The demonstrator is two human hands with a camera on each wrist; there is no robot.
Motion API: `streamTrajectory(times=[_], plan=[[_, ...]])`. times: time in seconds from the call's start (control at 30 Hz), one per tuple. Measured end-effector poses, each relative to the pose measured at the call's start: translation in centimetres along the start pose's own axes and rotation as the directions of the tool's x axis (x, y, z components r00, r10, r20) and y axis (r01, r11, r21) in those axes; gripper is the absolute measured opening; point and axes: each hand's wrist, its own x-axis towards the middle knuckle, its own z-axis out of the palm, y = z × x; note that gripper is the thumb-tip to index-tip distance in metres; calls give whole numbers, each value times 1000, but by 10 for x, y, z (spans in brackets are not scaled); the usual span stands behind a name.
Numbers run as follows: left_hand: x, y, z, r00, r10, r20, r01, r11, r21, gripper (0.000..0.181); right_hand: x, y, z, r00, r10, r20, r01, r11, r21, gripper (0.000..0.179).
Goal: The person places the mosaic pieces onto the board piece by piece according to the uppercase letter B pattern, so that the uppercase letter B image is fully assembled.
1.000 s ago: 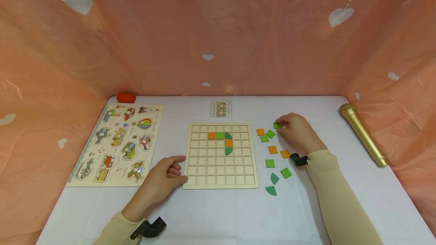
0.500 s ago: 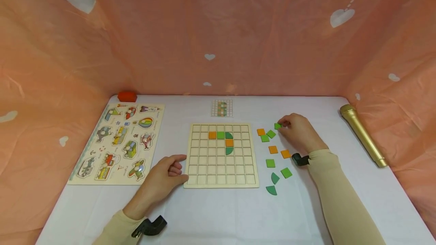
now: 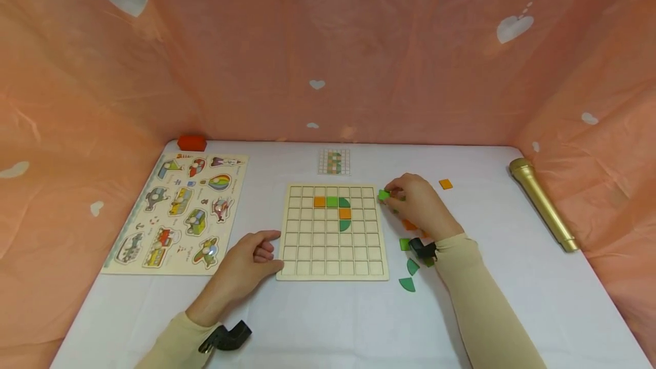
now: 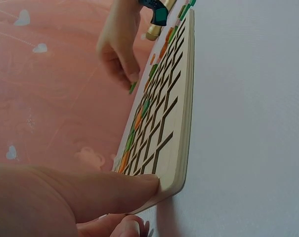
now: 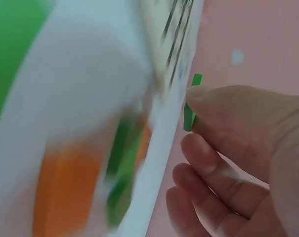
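My right hand [image 3: 416,203] pinches a light green square tile [image 3: 384,194] between thumb and fingertips, just off the right edge of the wooden grid board [image 3: 318,266]. The same green tile [image 5: 190,111] shows edge-on in the right wrist view, raised off the table. On the board lie orange squares [image 3: 345,213], a green square [image 3: 332,202] and dark green quarter-circles [image 3: 344,225]. My left hand [image 3: 247,263] touches the board's left edge with thumb and index finger apart; in the left wrist view the thumb [image 4: 124,190] rests on the board's corner.
Loose tiles lie right of the board, partly hidden by my right hand, including dark green quarter-circles [image 3: 407,285] and an orange square [image 3: 446,184]. A small pattern card [image 3: 334,162] lies behind the board. A picture puzzle [image 3: 176,215], red block [image 3: 192,143] and gold microphone [image 3: 543,206] stand farther out.
My right hand has carried the green tile left from the loose tiles toward the board, uncovering an orange square behind it. My left hand stays at the board's edge.
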Motion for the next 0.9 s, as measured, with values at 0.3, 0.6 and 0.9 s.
streamTrajectory(times=[0.3,0.6,0.9], plan=[[2,-1,0,1000,3,2,-3,1000,2,58,2,-52,34,990,-133,51,130,990,47,21],[2,-2,0,1000,2,5,-2,1000,-2,58,-6,-75,57,962,-261,85,267,960,-79,20],[1,-1,0,1000,12,11,-12,1000,1,59,-11,-80,64,959,-265,101,274,958,-87,16]])
